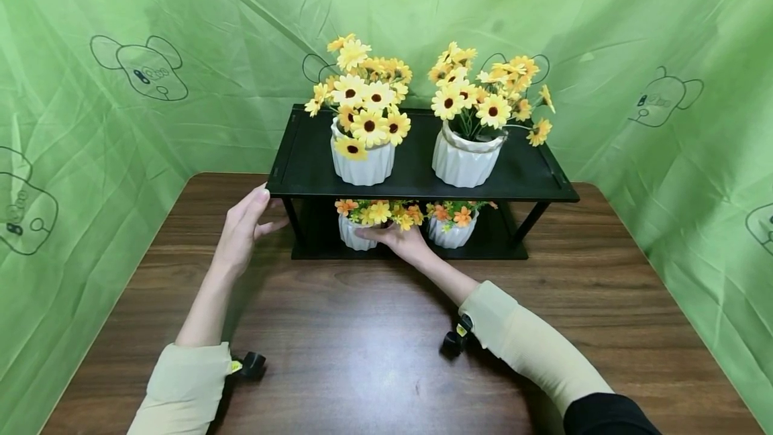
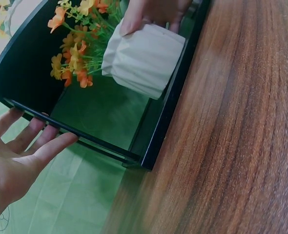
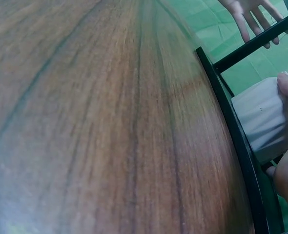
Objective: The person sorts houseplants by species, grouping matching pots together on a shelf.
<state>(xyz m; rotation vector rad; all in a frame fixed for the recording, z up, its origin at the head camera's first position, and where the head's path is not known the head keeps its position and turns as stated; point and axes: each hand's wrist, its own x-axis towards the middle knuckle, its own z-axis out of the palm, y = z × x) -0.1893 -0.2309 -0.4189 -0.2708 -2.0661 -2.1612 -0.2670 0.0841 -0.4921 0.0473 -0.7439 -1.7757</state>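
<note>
A black two-tier shelf stands on the table. On its lower tier, my right hand grips the left white ribbed flower pot, which holds orange and yellow flowers. The right wrist view shows the thumb against the side of this pot. My left hand is at the shelf's left front corner. In the left wrist view, the fingers of this left hand reach out and touch a side bar of the shelf. Some right-hand fingers are hidden behind the pot.
Two white pots of yellow daisies stand on the top tier. Right of my right hand, another small flower pot sits on the lower tier. Green cloth surrounds the brown wooden table.
</note>
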